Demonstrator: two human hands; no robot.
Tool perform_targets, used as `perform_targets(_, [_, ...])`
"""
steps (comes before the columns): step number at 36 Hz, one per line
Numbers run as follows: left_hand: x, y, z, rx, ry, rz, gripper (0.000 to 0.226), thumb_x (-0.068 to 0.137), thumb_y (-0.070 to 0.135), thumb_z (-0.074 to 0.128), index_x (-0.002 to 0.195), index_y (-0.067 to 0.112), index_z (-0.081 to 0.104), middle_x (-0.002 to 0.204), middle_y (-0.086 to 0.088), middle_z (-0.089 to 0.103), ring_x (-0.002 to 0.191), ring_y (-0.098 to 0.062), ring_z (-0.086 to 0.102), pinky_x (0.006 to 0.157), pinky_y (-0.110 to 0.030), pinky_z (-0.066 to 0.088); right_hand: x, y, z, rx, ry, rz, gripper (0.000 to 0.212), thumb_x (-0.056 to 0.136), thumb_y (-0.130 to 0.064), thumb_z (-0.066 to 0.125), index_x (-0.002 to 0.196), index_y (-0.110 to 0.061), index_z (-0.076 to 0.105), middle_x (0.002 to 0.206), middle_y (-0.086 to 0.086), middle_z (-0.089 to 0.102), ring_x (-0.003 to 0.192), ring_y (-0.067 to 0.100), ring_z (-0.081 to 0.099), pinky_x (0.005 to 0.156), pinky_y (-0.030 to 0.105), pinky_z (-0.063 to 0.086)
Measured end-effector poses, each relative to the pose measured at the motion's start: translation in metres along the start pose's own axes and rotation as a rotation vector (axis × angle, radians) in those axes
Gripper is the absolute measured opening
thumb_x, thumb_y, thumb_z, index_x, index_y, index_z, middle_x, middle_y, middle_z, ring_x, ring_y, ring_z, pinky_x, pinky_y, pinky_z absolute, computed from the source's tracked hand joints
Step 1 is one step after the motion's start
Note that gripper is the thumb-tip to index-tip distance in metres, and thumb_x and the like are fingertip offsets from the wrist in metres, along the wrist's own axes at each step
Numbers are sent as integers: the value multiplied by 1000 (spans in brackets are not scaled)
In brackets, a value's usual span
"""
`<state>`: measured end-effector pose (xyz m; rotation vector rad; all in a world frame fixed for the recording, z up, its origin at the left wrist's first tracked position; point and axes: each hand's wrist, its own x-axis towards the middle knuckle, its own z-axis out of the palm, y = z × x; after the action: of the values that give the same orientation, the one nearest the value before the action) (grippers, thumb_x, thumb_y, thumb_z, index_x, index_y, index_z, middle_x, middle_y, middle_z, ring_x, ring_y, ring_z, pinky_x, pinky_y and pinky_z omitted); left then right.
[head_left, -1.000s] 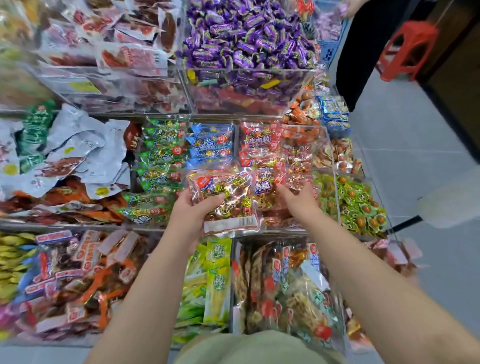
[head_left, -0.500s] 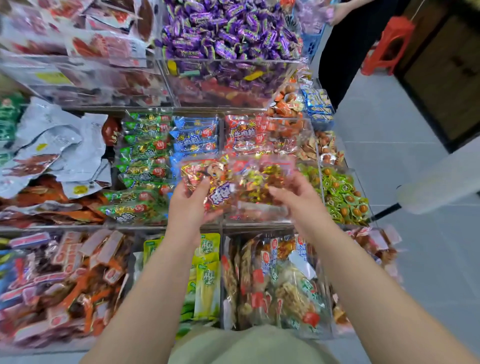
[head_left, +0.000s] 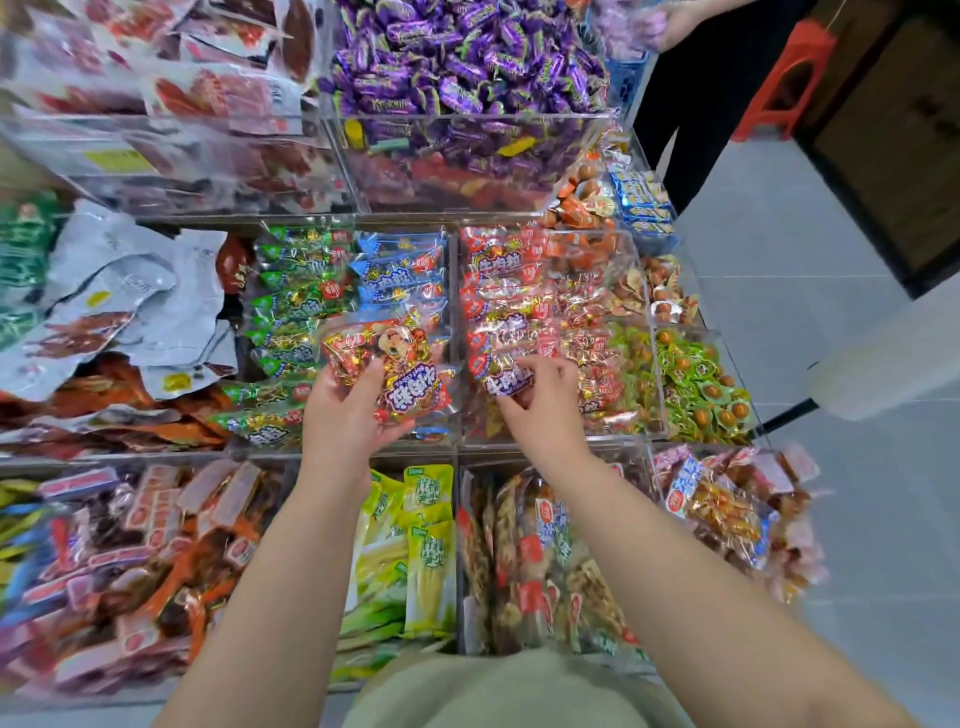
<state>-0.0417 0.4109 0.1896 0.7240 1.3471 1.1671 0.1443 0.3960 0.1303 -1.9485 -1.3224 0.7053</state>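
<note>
Head view, looking down over a shop's snack display. At the centre of the frame our left hand (head_left: 345, 415) grips a clear plastic bag of red and gold wrapped snacks (head_left: 400, 358), thumb across its front, holding it just above the bins. Right of centre our right hand (head_left: 543, 402) reaches into the clear acrylic bin of red packets (head_left: 623, 438), fingers curled and pinching the top edge of one red foil snack packet with a purple and white label (head_left: 506, 383). To do this step well, we judge, we should take that single packet by its edge, lift it free of its neighbours, and hold the bag level. Purple wrapped sweets (head_left: 467, 57) fill the upper centre bin
</note>
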Motion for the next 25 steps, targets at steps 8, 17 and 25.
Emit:
perform_targets(8, [3, -2, -10, -60, -4, -14, 9, 97, 23, 55, 103, 28, 60, 101, 3, 73, 88, -17, 73, 61, -34, 59, 11, 20, -7, 18, 53, 158, 106, 60, -51, 82, 142, -28, 19, 139, 4, 43, 128, 22, 42, 103, 36, 37])
perform_targets(17, [2, -1, 7, -169, -270, -84, 21, 97, 9, 52, 113, 21, 57, 104, -2, 74, 91, -21, 72, 63, -36, 59, 17, 13, -8, -9, -60, 248, 111, 64, -54, 78, 147, -19, 13, 148, 7, 30, 136, 27, 29, 112, 45, 28])
perform_targets(25, [3, -12, 40, 163, -545, -66, 15, 97, 28, 55, 109, 33, 60, 100, 6, 75, 92, -13, 71, 69, -29, 57, 2, -16, -74, 603, -227, 220, 77, 62, -62, 72, 129, -30, 51, 111, -6, 64, 89, 9, 61, 79, 32, 53])
